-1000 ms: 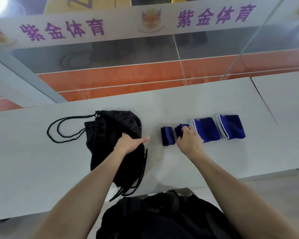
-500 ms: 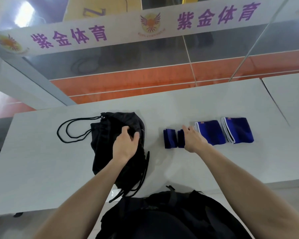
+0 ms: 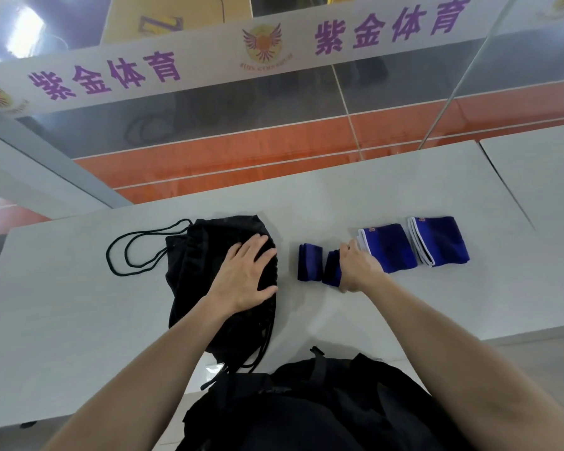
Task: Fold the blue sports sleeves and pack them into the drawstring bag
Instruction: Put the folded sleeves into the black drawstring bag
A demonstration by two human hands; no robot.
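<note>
**On the white table: getting a folded sleeve into the bag cleanly**

Nearest, at 6 o'clock, a black pack is hanging against the person's chest. Beyond it, on the table, the left hand is lying flat at 11 o'clock, fingers straight and spread, pressing on the drawstring bag and gripping nothing. At 1 o'clock the right hand is curling its fingers round a small folded sleeve. Another small sleeve is lying just beside that one at its 9 o'clock. Two larger folded sleeves are waiting in a row at 3 o'clock. The cord loops are trailing from the bag's far end, so its mouth is probably sitting there. The left hand is likely needing to open that mouth first, while the right is pinching every layer so the fold is not springing apart.
</note>
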